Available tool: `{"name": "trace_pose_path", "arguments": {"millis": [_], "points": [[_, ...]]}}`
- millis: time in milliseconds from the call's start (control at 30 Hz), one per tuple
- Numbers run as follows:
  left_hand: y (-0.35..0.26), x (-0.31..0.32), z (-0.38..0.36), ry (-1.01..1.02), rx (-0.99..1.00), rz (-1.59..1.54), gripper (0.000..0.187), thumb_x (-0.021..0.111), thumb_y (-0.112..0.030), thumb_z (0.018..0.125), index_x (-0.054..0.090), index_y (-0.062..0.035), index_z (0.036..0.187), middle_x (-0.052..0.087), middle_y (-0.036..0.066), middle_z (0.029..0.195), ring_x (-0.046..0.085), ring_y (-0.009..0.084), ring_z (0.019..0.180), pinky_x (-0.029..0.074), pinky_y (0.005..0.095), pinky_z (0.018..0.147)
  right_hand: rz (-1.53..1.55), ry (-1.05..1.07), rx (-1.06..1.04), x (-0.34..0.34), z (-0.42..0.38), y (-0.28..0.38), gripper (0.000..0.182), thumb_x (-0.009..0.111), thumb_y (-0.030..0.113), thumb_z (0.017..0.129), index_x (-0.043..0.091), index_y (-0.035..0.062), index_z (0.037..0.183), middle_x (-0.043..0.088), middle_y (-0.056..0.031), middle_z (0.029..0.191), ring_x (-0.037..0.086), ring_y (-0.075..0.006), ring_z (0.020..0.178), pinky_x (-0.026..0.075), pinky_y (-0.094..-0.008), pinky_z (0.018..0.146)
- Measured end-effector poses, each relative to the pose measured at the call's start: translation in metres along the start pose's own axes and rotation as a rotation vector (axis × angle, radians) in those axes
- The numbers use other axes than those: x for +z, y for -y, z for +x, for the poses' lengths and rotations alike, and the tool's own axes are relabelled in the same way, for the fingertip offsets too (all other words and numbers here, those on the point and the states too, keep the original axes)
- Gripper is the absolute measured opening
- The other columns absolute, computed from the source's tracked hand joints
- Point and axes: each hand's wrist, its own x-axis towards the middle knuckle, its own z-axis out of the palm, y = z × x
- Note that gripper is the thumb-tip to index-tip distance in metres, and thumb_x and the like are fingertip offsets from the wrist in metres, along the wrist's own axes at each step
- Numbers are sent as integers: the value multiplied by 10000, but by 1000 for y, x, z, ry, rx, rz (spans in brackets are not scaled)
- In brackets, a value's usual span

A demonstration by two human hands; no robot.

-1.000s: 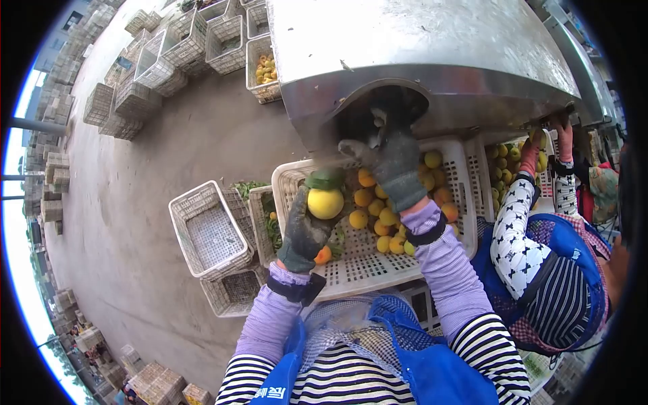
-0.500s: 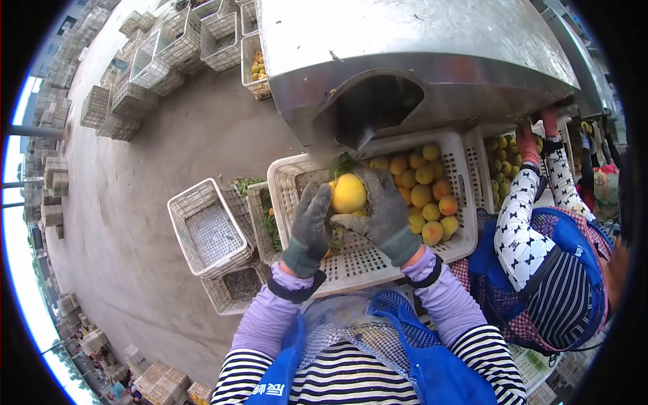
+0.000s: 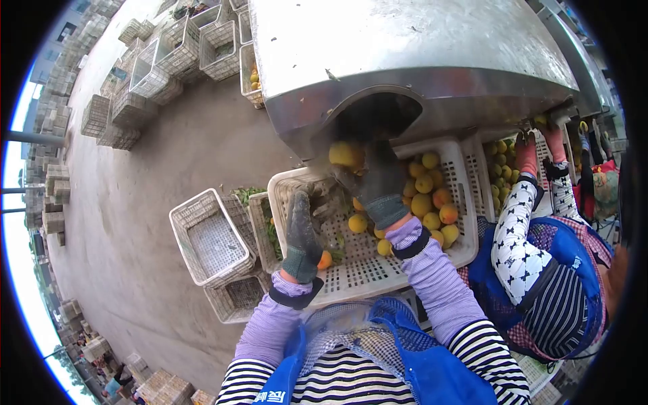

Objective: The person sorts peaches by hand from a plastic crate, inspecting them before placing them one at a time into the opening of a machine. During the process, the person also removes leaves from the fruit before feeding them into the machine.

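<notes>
My right hand (image 3: 381,185), in a dark grey glove, holds a yellow peach (image 3: 345,154) just below the dark opening (image 3: 375,115) of a metal machine. My left hand (image 3: 302,233), gloved alike, is empty with its fingers stretched out over the left side of a white plastic crate (image 3: 364,278). Several yellow and orange peaches (image 3: 424,183) lie in the crate's right half. One orange peach (image 3: 325,260) rests beside my left hand, near some green leaves.
The metal machine (image 3: 418,40) overhangs the crate's far edge. Stacked crates (image 3: 214,236) stand on the floor at left, and a leafy crate (image 3: 260,219) adjoins mine. At right, a co-worker's gloved hands (image 3: 526,152) are by another peach crate.
The peach has left the space between both hands and moved forward in my right hand towards the machine's opening. My left hand has let go and stayed back over the crate.
</notes>
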Motion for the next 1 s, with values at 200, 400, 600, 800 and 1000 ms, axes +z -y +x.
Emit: {"name": "trace_pose_path", "arguments": {"millis": [200,400,600,800,1000], "points": [[72,-56,8,-132,-140,426,355,572,-304,993,563,-104,1286,628,60,1162,599,171,1036,510,346,814,-23,-130,-113,21,66,-13,530,796,331,770,608,68,1191,687,-174,953,665,-363,810,537,-446,757],[131,-70,31,349,-456,1838,365,603,-318,898,679,-81,1165,675,166,1184,651,328,1098,516,442,884,180,-128,-117,5,16,-21,322,744,274,813,671,65,1047,694,-143,946,669,-348,779,544,-419,735],[278,-154,39,719,-707,2326,418,521,-357,929,671,-135,1250,655,131,1259,630,313,1164,470,577,938,-359,702,-11,181,-164,-148,136,586,191,902,663,115,985,676,-122,877,685,-302,789,536,-430,654],[319,-198,39,316,-733,2186,479,522,-395,934,612,-127,1320,642,146,1268,610,318,1192,463,538,990,-313,874,197,206,-176,-156,434,745,272,790,589,95,1154,674,-131,1012,683,-321,902,546,-444,778],[209,-145,52,56,-878,230,370,521,-274,967,622,-19,1216,672,158,1143,662,256,1027,522,382,939,885,837,341,58,-108,-128,905,855,309,700,397,84,1447,558,-156,1320,558,-289,1190,463,-390,1001]]}}
